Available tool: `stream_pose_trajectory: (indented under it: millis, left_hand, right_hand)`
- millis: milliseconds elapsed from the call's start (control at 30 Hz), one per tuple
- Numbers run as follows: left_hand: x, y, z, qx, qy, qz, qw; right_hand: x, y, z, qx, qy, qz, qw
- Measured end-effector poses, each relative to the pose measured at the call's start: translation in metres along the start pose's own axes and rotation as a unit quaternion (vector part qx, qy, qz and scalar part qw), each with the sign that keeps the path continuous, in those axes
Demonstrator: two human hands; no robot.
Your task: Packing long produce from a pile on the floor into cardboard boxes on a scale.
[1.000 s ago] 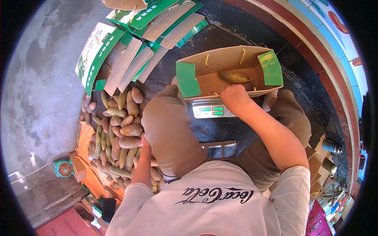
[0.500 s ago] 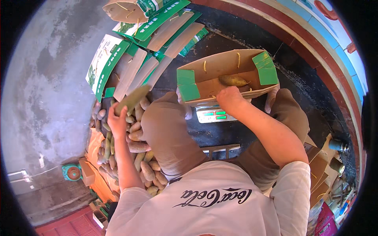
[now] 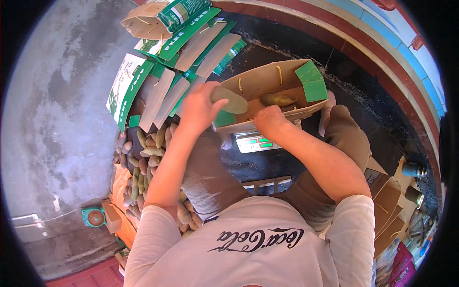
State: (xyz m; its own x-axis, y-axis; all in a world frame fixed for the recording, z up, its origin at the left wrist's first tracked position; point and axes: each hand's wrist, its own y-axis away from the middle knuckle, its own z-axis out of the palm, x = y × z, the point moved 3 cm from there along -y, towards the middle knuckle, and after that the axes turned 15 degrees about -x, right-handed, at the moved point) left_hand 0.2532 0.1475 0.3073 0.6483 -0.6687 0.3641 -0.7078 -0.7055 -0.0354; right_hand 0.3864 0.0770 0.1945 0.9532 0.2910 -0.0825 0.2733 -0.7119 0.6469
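Note:
My left hand [image 3: 200,107] is wrapped round a long, plump green-brown vegetable [image 3: 230,100], its exact kind unclear. It holds the piece over the left end of an open cardboard carton [image 3: 258,76] with green end flaps. Inside the carton lies another yellowish-green piece [image 3: 278,100]. My right hand [image 3: 270,118] is closed at the carton's near rim, its fingertips partly hidden. Under the carton shows a scale [image 3: 256,142] with lit green displays, between my knees.
Left of my legs is a heap of similar long vegetables [image 3: 146,162]. Several flattened green-and-white cartons [image 3: 158,93] lean far left, with another carton [image 3: 150,21] above them. At the right are folded cardboard [image 3: 385,201] and a can [image 3: 413,170].
My left hand has carried the vegetable from above the heap rightward to the carton's left end. My right hand stays at the carton's near rim.

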Motion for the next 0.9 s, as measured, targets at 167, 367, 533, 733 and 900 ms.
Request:
stream_pose_trajectory:
  millis: [167,367,533,733,900]
  left_hand:
    - [0.01,-0.017,0.032,-0.076,-0.042,-0.029,0.996]
    - [0.004,-0.012,0.006,-0.02,0.127,-0.009,0.992]
    - [-0.019,0.025,-0.027,0.085,0.139,-0.023,0.986]
    - [-0.097,0.093,-0.025,0.202,0.182,-0.196,0.942]
    - [-0.158,0.162,0.034,0.174,0.122,-0.274,0.938]
  right_hand:
    - [0.001,0.002,0.0,-0.009,0.009,0.004,1.0]
    - [0.001,0.006,-0.005,0.013,-0.006,-0.002,1.0]
    - [0.002,0.001,0.0,0.029,0.011,0.005,1.0]
    - [0.001,-0.002,0.007,0.027,0.034,-0.014,0.999]
    - [0.003,-0.002,0.006,0.058,0.032,-0.009,0.998]
